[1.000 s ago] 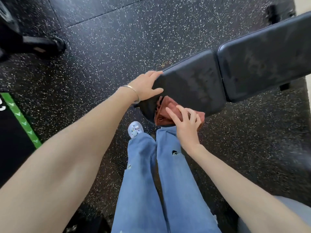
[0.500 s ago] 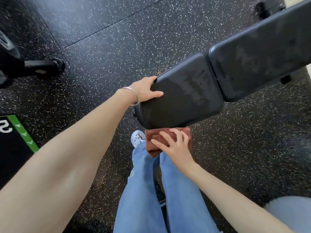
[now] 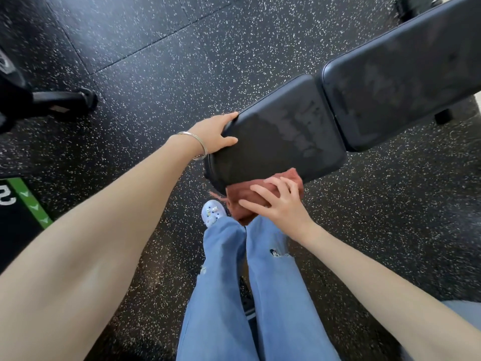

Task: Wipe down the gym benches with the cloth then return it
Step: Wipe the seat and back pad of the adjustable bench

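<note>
Two hands, centre frame: a black padded vinyl bench [image 3: 276,142] was gripped by the left hand [image 3: 216,135]; a limp rust-brown cloth [image 3: 240,204], probably best held bunched, was pressed against its edge by the spread-fingered right hand [image 3: 282,208].

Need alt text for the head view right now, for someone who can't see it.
The right hand presses a reddish-brown cloth against the near edge of a black bench seat pad, while the left hand grips the pad's end.

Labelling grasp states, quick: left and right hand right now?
Left hand: grips the pad end.
Right hand: open, fingers spread, pressing the cloth against the pad's edge.
</note>
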{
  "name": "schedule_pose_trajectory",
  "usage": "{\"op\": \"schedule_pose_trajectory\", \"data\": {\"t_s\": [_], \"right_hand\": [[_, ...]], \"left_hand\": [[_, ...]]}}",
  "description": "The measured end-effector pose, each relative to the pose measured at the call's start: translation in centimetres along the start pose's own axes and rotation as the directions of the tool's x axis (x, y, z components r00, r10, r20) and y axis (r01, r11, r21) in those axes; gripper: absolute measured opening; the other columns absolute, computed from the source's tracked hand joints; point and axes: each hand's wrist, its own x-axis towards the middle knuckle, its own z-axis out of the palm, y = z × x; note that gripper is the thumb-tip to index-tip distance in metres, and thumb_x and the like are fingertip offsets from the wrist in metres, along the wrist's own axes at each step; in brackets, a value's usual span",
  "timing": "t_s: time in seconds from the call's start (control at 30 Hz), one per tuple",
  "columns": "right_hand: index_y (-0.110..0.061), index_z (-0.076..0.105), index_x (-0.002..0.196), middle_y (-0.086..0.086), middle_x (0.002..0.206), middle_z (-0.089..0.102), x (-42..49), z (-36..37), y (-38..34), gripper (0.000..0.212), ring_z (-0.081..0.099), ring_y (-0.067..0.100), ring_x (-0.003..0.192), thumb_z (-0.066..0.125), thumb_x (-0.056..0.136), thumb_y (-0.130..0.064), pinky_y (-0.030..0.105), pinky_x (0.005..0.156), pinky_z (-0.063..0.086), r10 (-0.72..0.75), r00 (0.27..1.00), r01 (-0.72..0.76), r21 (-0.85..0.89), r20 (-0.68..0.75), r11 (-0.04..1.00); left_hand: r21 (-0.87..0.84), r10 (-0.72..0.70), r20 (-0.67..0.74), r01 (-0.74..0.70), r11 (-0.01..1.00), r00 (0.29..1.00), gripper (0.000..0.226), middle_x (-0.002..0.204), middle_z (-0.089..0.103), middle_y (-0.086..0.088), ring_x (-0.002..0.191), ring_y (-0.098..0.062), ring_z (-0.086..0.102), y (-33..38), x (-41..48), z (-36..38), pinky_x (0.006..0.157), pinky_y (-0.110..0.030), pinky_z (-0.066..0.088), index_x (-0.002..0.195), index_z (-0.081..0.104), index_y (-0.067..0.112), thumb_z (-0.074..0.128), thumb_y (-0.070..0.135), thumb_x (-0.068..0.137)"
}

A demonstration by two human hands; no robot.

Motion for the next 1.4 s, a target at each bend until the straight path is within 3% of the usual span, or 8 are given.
{"op": "schedule_pose_trajectory", "data": {"t_s": [0.17,0.27,0.33,0.5,0.7,0.93,1.2,1.4], "right_hand": [[-0.045,0.063,0.114,-0.007,0.12,0.062,-1.8,-0.8,4.4,0.045,0.056,0.029,0.103,0.068,0.081,-0.014,0.045,0.083,0.044,0.297,0.951,-0.305,0.105,0.08,0.947],[-0.052,0.055,0.115,-0.016,0.125,0.049,3.6,-0.7,6.5,0.036,0.043,0.026,0.11,0.051,0.093,-0.024,0.05,0.092,0.039,0.727,0.668,-0.741,0.231,0.16,0.63],[-0.046,0.05,0.127,0.0,0.134,0.044,4.9,-0.5,5.6,0.048,0.04,0.033,0.112,0.046,0.094,-0.012,0.048,0.087,0.038,0.764,0.606,-0.795,0.156,0.221,0.586],[-0.041,0.06,0.122,0.008,0.12,0.062,1.3,-1.3,-2.2,0.065,0.039,0.029,0.101,0.039,0.073,-0.001,0.045,0.072,0.046,0.388,0.903,-0.415,0.147,0.183,0.898],[-0.041,0.064,0.114,0.004,0.115,0.066,5.8,-1.6,-1.0,0.06,0.062,0.034,0.092,0.065,0.067,-0.004,0.041,0.067,0.05,0.22,0.962,-0.241,0.127,0.162,0.962],[-0.04,0.062,0.119,0.007,0.122,0.062,7.1,-2.3,-0.7,0.061,0.06,0.036,0.099,0.038,0.076,-0.004,0.043,0.069,0.047,0.165,0.954,-0.19,0.079,0.249,0.979],[-0.039,0.052,0.127,0.01,0.14,0.041,12.9,-1.0,-3.5,0.058,0.04,0.041,0.11,0.047,0.083,-0.002,0.051,0.078,0.038,0.358,0.863,-0.41,0.08,0.358,0.909],[-0.036,0.069,0.103,0.009,0.119,0.064,5.3,-2.9,-6.3,0.045,0.06,0.041,0.096,0.07,0.068,-0.008,0.044,0.066,0.047,0.083,0.948,-0.093,0.018,0.307,0.995]], "left_hand": [[-0.025,-0.002,-0.013,0.002,1.0,1.0,0.074,0.151,0.035,-0.004,0.135,-0.026,0.038,-0.3,0.1,0.6,0.109,-0.037,0.031,0.149,0.022,0.022,0.062,0.032,0.087],[-0.068,-0.027,-0.028,0.025,0.997,0.999,0.077,0.152,0.031,-0.005,0.138,-0.024,0.033,0.1,-0.3,1.6,0.111,-0.037,0.028,0.15,0.019,0.019,0.061,0.034,0.087],[-0.172,-0.084,-0.077,0.07,0.983,0.993,0.065,0.152,0.033,-0.006,0.138,-0.022,0.033,0.7,-0.5,2.1,0.112,-0.032,0.027,0.148,0.025,0.019,0.055,0.033,0.092],[-0.676,-0.371,0.057,0.309,0.669,0.927,0.045,0.143,0.046,-0.002,0.13,-0.02,0.041,1.0,-0.2,0.4,0.107,-0.032,0.026,0.125,0.058,0.027,0.028,0.046,0.099],[-0.892,-0.375,0.156,0.293,0.344,0.914,0.057,0.141,0.048,0.002,0.128,-0.011,0.041,-0.1,-2.2,1.2,0.114,-0.034,0.023,0.131,0.054,0.018,0.017,0.049,0.1],[-0.164,-0.223,-0.161,0.197,0.967,0.961,0.048,0.149,0.039,-0.007,0.137,-0.02,0.036,-3.8,-9.2,5.5,0.114,-0.03,0.024,0.144,0.036,0.012,0.044,0.023,0.098],[0.202,-0.313,-0.285,0.376,0.904,0.906,0.066,0.154,0.029,-0.005,0.143,-0.025,0.023,-6.2,-13.6,6.8,0.117,-0.047,0.016,0.149,0.024,0.021,0.041,0.048,0.092],[0.23,-0.329,-0.256,0.387,0.893,0.909,0.066,0.154,0.03,-0.007,0.142,-0.026,0.025,-6.0,-15.5,6.5,0.116,-0.046,0.017,0.149,0.022,0.021,0.041,0.047,0.092]]}}
